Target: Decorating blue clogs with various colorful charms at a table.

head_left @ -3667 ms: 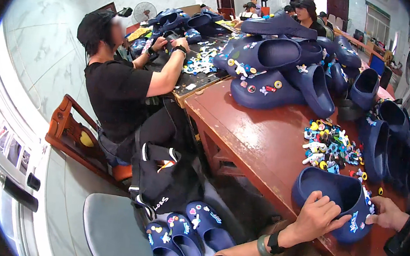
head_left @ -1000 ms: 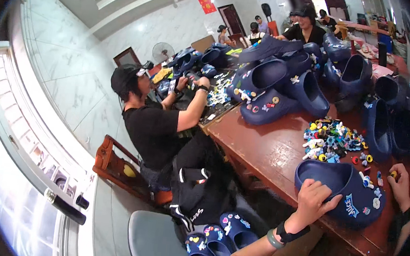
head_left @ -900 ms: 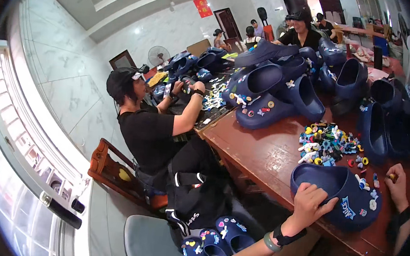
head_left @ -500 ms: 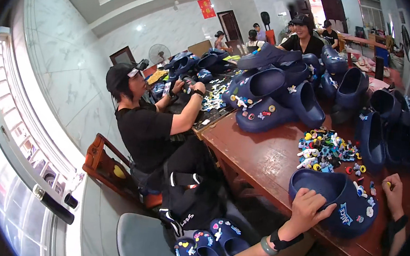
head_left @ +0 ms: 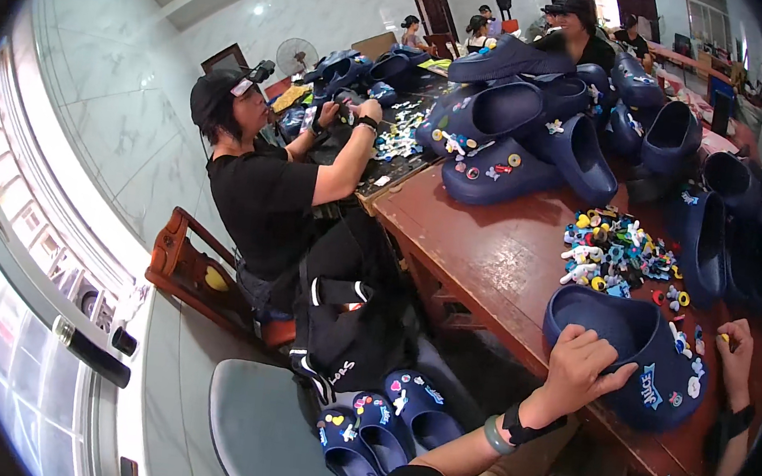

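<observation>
A navy blue clog (head_left: pixel 624 397) lies at the near right edge of the table. It carries a blue lettered charm (head_left: pixel 650 386), a white cloud-shaped charm and a few others. My left hand (head_left: pixel 579 372) is closed over its near rim, fingers curled into the opening and thumb along the outside. Just right of the toe, my right hand (head_left: pixel 737 364) pinches a small yellow piece (head_left: pixel 724 338), apart from the clog. Beyond the clog is a heap of small colourful shoe charms (head_left: pixel 616 251), with a few loose ones between heap and toe.
A tall pile of navy clogs (head_left: pixel 496 183) covers the far part of the reddish table (head_left: pixel 489 256); more clogs (head_left: pixel 703 246) stand at right. Across the left corner a seated co-worker (head_left: pixel 267 186) handles items. Decorated clogs (head_left: pixel 359 452) rest on a grey chair (head_left: pixel 258 419) below.
The view has shifted slightly, so the surroundings sit a little differently. My left hand stays on the clog, and my right hand still pinches the small yellow piece beside it.
</observation>
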Tool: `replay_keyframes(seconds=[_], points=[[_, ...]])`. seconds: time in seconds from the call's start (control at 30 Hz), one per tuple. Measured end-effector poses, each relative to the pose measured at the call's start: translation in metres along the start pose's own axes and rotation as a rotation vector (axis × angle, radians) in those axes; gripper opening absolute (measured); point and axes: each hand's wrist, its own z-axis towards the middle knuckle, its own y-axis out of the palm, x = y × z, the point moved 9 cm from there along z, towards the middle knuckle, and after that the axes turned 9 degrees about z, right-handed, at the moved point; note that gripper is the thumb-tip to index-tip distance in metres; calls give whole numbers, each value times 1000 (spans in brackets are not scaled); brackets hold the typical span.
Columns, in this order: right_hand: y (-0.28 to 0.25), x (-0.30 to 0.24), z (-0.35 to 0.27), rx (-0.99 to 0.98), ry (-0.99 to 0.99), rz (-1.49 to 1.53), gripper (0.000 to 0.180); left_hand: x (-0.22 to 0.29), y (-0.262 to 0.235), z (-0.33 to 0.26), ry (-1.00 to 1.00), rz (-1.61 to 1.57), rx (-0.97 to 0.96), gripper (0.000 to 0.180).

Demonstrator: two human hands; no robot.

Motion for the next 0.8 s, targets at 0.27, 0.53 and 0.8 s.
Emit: replay_keyframes(seconds=[0.27, 0.53, 0.8], points=[[-5, -7, 0, 44, 14, 3, 7, 1, 1, 2, 5, 2, 9, 33], [-4, -5, 4, 30, -31, 49, 10, -3, 2, -1, -1, 21, -11, 30], [1, -21, -7, -34, -14, 72, 17, 5, 10, 1, 17, 32, -72, 32]])
